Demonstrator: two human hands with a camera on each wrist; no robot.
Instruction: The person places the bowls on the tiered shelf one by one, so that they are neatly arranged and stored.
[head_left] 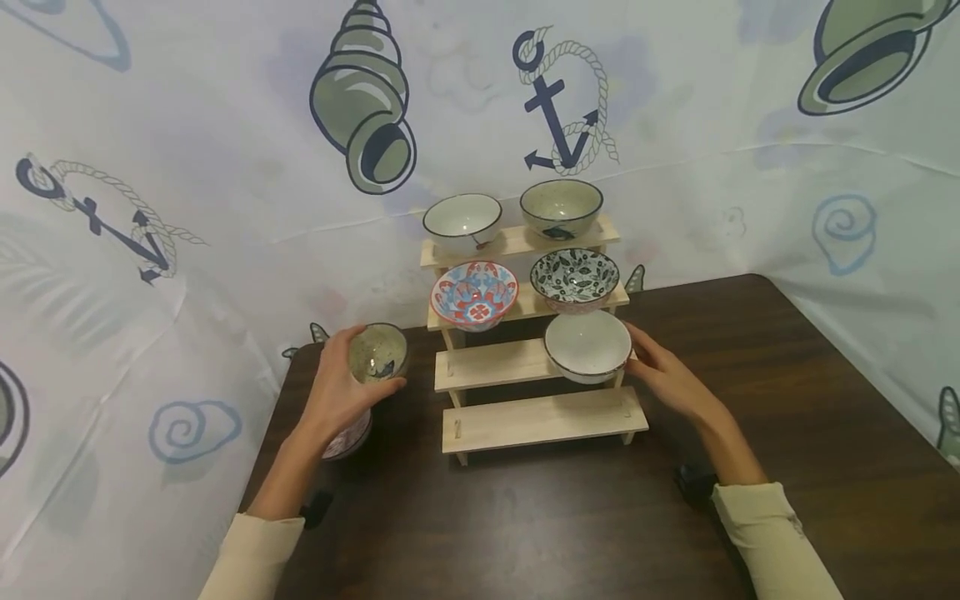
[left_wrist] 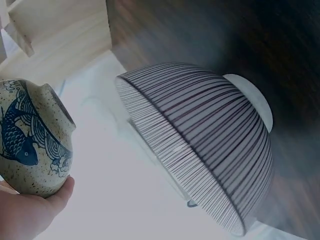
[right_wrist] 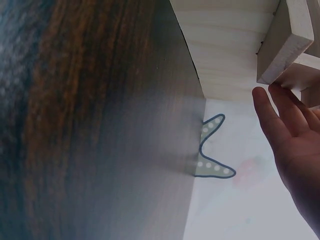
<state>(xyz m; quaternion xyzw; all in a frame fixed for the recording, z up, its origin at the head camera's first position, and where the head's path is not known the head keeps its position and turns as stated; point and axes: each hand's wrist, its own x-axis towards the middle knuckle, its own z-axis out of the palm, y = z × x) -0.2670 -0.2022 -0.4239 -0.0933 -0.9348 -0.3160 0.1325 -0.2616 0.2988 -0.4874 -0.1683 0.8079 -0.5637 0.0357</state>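
Note:
My left hand [head_left: 335, 387] grips a speckled beige bowl [head_left: 378, 352], thumb and fingers spread around its sides. In the left wrist view this bowl [left_wrist: 35, 140] shows a blue fish and waves. Below it a dark-striped bowl [left_wrist: 200, 135] stands on the table, mostly hidden by the left hand in the head view. A white bowl [head_left: 588, 343] with a dark rim sits at the right end of the wooden stand's second step from the bottom. My right hand [head_left: 667, 375] is at that bowl's right side; its fingers [right_wrist: 285, 112] look fairly straight, near the end of a board.
The stepped wooden stand [head_left: 543, 419] carries a white bowl [head_left: 462, 221] and a beige bowl [head_left: 561, 207] on top. One step lower are a red-and-blue bowl [head_left: 475, 293] and a black-and-white leaf-patterned bowl [head_left: 574, 277]. A printed cloth [head_left: 480, 100] hangs behind the dark table [head_left: 555, 525].

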